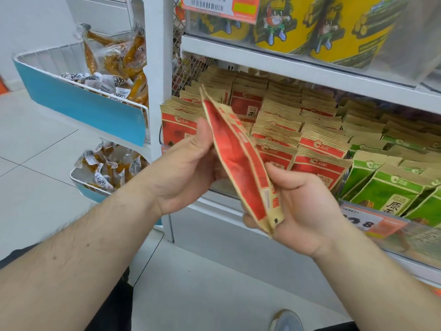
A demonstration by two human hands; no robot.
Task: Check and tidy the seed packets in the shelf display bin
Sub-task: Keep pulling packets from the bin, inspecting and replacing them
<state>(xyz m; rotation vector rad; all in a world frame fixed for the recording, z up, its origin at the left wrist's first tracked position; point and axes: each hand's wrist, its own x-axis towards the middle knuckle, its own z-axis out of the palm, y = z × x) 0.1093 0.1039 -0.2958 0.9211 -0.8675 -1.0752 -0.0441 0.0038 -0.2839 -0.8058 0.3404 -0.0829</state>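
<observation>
Here both your forearms reach in from the bottom corners and meet in front of the shelf. Your left hand (188, 168) shows its back to the camera, thumb up against the left face of the red packet (236, 161), fingers hidden behind it; it has hold of the upper half. Your right hand (303, 206) lies palm up, fingers curled under the packet's lower end, thumb pressed on its right side. So both hands grip the one packet, held clear of the bin, just in front of the rows.

The packet is turned edge-on to you, blurred. Its long axis runs from upper left to lower right, one end pointing up toward the shelf, the other down into your right palm.

The shelf bin (391, 225) behind holds upright rows of red packets (319, 149) on the left and green packets (391, 187) on the right, with price tags (372, 222) on its front lip. The shelf above carries yellow tubs (343, 27). Left of the upright, two wire baskets (78, 101) hold small wrapped snacks (114, 63). A shoe (286, 321) shows at the bottom edge on the floor.
</observation>
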